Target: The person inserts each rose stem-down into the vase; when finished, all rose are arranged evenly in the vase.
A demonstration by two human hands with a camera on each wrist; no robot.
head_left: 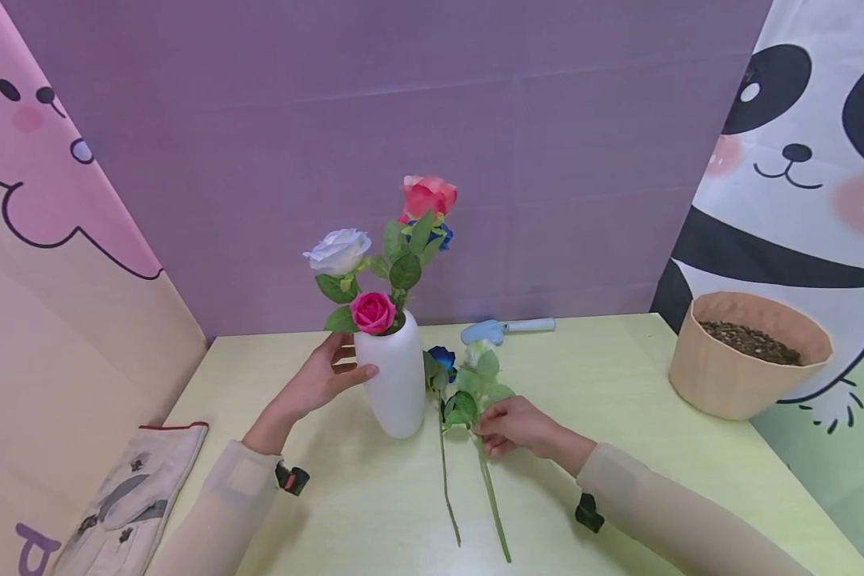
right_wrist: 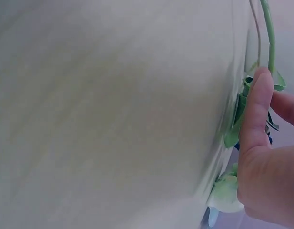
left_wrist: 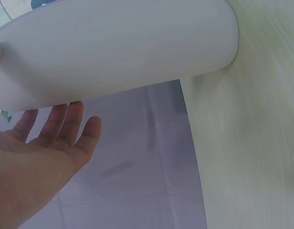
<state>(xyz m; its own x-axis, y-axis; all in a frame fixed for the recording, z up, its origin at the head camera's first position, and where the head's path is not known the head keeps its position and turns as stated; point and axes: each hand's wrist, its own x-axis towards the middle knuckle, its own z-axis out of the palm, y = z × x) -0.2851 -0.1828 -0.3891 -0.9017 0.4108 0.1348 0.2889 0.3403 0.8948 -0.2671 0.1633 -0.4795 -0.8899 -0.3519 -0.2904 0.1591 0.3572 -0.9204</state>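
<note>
A white vase stands upright on the table with a white rose, a magenta rose, a coral rose and a blue bloom partly hidden behind leaves. My left hand holds the vase at its upper left side, thumb in front. In the left wrist view, fingertips meet the wall of the vase. My right hand pinches the green stem of a pale greenish-white rose low over the table. Left of it lies a blue rose with a thin stem.
A light blue hand trowel lies at the table's back edge. On the right stands a tan pot with dark soil. A folded printed cloth is at the left edge. A purple backdrop rises behind the table.
</note>
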